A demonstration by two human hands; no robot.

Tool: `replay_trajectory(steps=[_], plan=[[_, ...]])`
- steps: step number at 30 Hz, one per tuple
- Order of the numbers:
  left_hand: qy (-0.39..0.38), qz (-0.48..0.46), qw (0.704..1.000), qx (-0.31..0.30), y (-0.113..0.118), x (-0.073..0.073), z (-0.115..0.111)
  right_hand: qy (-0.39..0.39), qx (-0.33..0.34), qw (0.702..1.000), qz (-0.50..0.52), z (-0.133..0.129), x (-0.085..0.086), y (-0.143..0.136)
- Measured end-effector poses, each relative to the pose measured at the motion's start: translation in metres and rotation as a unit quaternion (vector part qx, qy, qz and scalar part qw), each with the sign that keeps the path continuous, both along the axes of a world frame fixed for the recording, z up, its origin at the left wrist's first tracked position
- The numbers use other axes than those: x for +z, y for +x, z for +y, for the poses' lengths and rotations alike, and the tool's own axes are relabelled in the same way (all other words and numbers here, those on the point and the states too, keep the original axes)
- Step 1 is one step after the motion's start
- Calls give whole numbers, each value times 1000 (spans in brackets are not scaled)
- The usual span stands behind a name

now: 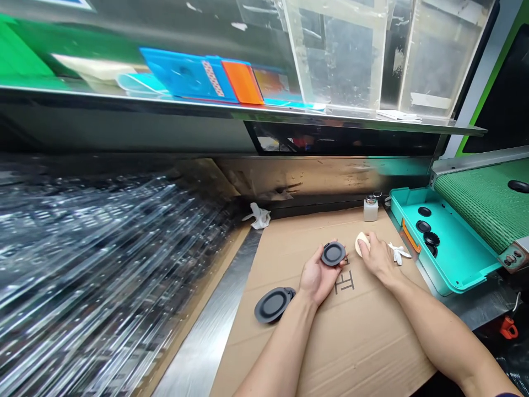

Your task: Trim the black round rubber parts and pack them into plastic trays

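Note:
On the palm and fingers of my left hand (317,280) lies a round black plastic lid (333,253), its recessed face turned up. My right hand (375,257) pinches a cream-coloured sponge pad (362,244) just above the cardboard, to the right of the lid. Left of my left wrist, more dark round lids (273,305) rest on the cardboard sheet (330,342), one seeming to lie over another. White crumpled cloth or glove fingers (399,253) show beside my right hand.
A small pump bottle (371,208) stands at the cardboard's far edge. To the right, a teal tray (463,275) holds several black round parts beside a green conveyor belt (487,193). Clear plastic packs (103,286) fill the left side. A metal shelf (351,122) overhangs the back; a white glove (259,216) lies back left.

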State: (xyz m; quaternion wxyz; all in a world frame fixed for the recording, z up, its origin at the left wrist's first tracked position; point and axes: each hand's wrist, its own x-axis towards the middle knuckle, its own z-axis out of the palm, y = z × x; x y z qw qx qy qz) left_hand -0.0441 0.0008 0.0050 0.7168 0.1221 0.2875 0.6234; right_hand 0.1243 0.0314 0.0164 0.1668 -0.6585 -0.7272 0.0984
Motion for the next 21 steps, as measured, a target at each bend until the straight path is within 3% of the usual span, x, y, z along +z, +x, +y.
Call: replay_trajectory(steps=[4, 7, 12, 15, 18, 21], plan=[[-17, -53, 998, -37, -5, 8, -6, 3, 68, 997, -21, -2, -2, 1], [-31, -61, 997, -43, -7, 10, -8, 34, 95, 994, -34, -2, 5, 5], [-3, -42, 999, -27, -8, 12, -8, 81, -19, 987, -134, 5, 29, 37], [9, -8, 999, -32, -3, 10, -6, -8, -36, 985, -171, 10, 35, 54], [34, 45, 998, -18, 4, 5, -4, -41, 54, 992, -108, 14, 31, 53], [93, 124, 988, 28, 10, -3, -3, 46, 151, 987, 15, 11, 25, 38]])
